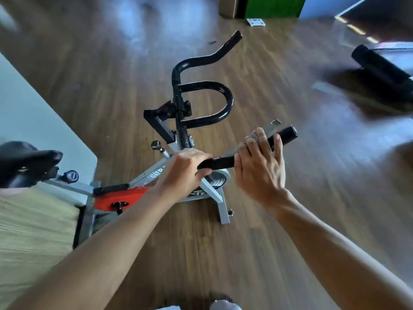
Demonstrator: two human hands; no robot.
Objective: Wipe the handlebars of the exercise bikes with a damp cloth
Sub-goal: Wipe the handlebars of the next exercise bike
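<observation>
Left hand is gripping the black tubular handlebar; right hand is pressing a pale, barely visible cloth on it. Risk: cloth slipping, skipping the grip end.

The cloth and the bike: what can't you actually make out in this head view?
- Cloth: only a pale scrap shows above the right hand, whose fingers hide the rest; dampness can't be judged.
- Handlebar: the stretch under the left hand is covered.
- Saddle: cut off by the left edge.
- Black equipment at far right: blurred and cut off.
</observation>
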